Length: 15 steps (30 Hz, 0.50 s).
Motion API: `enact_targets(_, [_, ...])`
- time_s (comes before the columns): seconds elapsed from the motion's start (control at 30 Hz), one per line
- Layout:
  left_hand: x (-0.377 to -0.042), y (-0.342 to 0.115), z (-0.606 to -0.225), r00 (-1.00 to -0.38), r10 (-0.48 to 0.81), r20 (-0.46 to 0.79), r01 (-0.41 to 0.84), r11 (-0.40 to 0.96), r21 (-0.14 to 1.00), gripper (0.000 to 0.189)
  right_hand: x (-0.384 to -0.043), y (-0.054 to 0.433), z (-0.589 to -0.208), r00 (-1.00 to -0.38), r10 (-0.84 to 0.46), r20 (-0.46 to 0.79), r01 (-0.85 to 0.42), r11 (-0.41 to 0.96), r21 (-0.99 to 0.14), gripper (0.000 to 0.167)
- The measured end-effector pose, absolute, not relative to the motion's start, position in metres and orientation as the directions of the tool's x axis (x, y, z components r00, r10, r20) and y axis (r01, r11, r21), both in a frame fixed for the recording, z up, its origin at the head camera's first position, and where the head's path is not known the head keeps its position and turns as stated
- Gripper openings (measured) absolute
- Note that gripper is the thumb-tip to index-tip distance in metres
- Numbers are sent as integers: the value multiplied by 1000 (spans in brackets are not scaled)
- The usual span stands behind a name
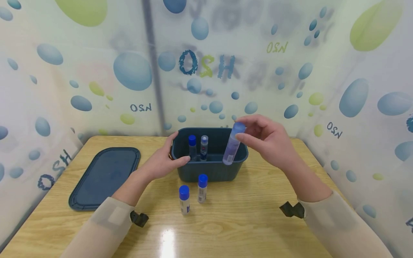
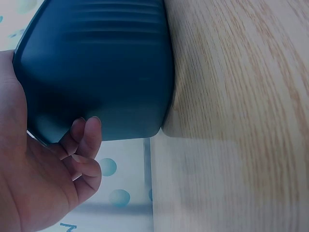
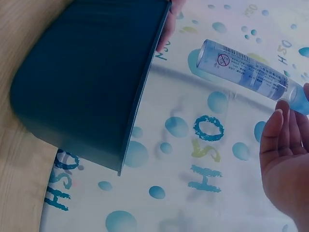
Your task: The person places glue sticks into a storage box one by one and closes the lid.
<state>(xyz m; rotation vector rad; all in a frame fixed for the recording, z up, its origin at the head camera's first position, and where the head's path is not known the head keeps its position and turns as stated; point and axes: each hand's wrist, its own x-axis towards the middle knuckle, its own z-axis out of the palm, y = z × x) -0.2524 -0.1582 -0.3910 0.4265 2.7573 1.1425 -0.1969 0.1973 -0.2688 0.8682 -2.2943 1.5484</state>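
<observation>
My right hand (image 1: pixel 269 141) pinches a clear, blue-capped bottle (image 1: pixel 231 148) by its cap and holds it tilted over the right end of a dark blue plastic bin (image 1: pixel 209 172). In the right wrist view, printed text and a barcode show on the raised bottle (image 3: pixel 244 72). My left hand (image 1: pixel 162 157) grips the bin's left end, thumb over the rim; in the left wrist view its curled fingers (image 2: pixel 89 137) lie along the outer wall. Inside the bin stand a blue-capped bottle (image 1: pixel 192 148) and a clear-topped small bottle (image 1: pixel 204 147).
Two small white-labelled bottles with blue caps, one nearer (image 1: pixel 185 200) and one farther (image 1: pixel 202 188), stand upright in front of the bin. A dark blue lid (image 1: pixel 106 175) lies flat at the left of the wooden table (image 1: pixel 245 222). Patterned curtains (image 1: pixel 200 96) surround the table.
</observation>
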Motion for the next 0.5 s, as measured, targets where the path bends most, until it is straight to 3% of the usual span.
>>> enact_targets(0.5, [-253,-159,-392,-951,310,0,218,669,710,115,-254,198,-289,-886,-254,387,-460,385,-800,37])
